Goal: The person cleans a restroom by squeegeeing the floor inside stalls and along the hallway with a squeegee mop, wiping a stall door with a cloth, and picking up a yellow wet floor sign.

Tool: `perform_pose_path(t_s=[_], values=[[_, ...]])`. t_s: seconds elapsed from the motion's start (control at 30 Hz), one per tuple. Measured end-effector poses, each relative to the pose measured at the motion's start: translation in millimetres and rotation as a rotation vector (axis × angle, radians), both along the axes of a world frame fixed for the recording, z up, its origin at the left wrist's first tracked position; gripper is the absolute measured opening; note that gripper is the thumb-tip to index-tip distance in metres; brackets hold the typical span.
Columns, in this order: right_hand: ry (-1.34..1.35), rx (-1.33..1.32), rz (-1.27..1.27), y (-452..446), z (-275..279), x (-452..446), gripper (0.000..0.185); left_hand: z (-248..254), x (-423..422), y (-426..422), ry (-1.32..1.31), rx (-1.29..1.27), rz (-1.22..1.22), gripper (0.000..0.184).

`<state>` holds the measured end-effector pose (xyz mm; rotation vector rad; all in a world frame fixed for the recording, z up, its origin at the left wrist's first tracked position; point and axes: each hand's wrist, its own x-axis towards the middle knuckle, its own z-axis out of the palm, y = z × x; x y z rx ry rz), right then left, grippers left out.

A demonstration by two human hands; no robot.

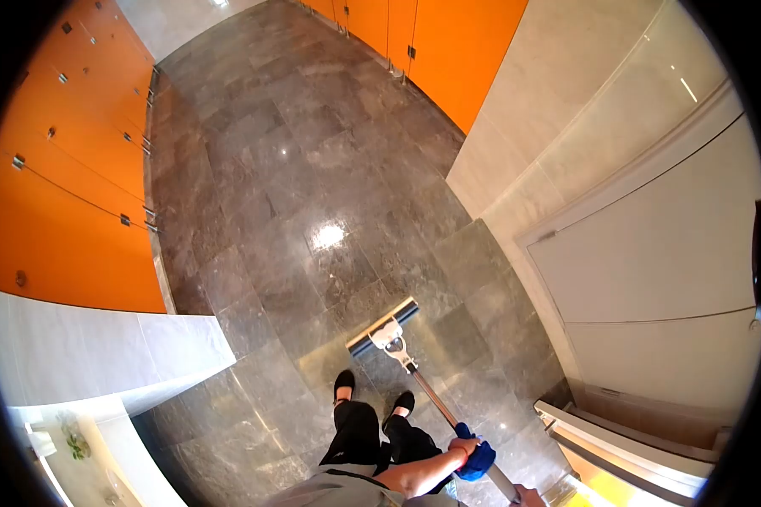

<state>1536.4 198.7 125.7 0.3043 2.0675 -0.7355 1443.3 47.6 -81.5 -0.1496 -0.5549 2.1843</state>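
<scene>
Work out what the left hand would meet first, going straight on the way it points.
Beyond the mop handle in its grip, the left hand would probably meet the pale wall panels on the right, passing over the floor tiles, though depth is unclear.

Wide lane of tiled floor [254, 177] ahead of the mop head [386, 332], orange partitions [76, 177] hemming the left! Pale wall [566, 110] blocks the right, black shoes [344, 383] crowd close behind, and a ledged unit [630, 444] juts in at lower right!
</scene>
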Motion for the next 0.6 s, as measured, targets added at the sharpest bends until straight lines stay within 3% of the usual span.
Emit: perform_pose_path(t_s=[0.03, 0.07, 0.1, 0.13, 0.2, 0.23, 0.3, 0.33, 0.37, 0.4, 0.47, 0.5, 0.53, 0.57, 0.6], values=[[-0.12, 0.067, -0.062, -11, 29, -18, 0.044, 36, -11, -3, 0.009, 0.066, 0.137, 0.072], [-0.122, 0.087, -0.074, -14, 34, -23, 0.038, 21, 14, 13, -0.086, 0.209, 0.358, 0.07], [-0.128, 0.106, -0.081, -14, 37, -25, 0.032, -9, 28, 17, -0.099, 0.213, 0.361, 0.07], [-0.122, 0.116, 0.049, -9, 29, -32, 0.04, -53, 39, 18, -0.129, -0.45, 0.02, 0.066], [-0.137, 0.135, 0.208, -23, 6, -55, 0.047, -58, 27, -12, -0.166, -0.518, -0.154, 0.054], [-0.151, 0.151, 0.238, -42, -3, -73, 0.046, -42, -16, -44, -0.168, 0.065, 0.048, 0.045], [-0.058, 0.096, 0.328, -86, -38, -104, 0.045, -29, -72, -112, -0.183, -1.829, -0.574, 0.03], [-0.023, 0.049, 0.324, -116, -56, -123, 0.044, -161, -44, -120, -0.372, -1.5, -0.465, 0.028], [0.012, 0.002, 0.323, -149, -76, -141, 0.044, -99, -96, -176, -0.238, -1.992, -0.524, 0.029], [0.029, -0.021, 0.289, -184, -102, -152, 0.041, -98, -120, -221, -0.243, -1.955, -0.391, 0.033], [0.257, -0.101, 0.293, -267, -143, -183, 0.039, -137, -158, -314, -0.183, -2.235, -0.355, 0.033], [0.156, -0.173, 0.227, -322, -132, -214, 0.043, -100, -190, -366, -0.14, -2.294, -0.401, 0.032], [0.255, -0.201, 0.272, -359, -162, -218, 0.043, -121, -202, -412, -0.079, -2.235, -0.224, 0.032], [0.291, -0.299, 0.137, -403, -164, -230, 0.037, -104, -222, -455, 0.062, -2.372, -0.286, 0.032], [0.292, -0.294, 0.115, -443, -199, -226, 0.031, -58, -239, -479, -0.059, -2.286, -0.131, 0.031]])
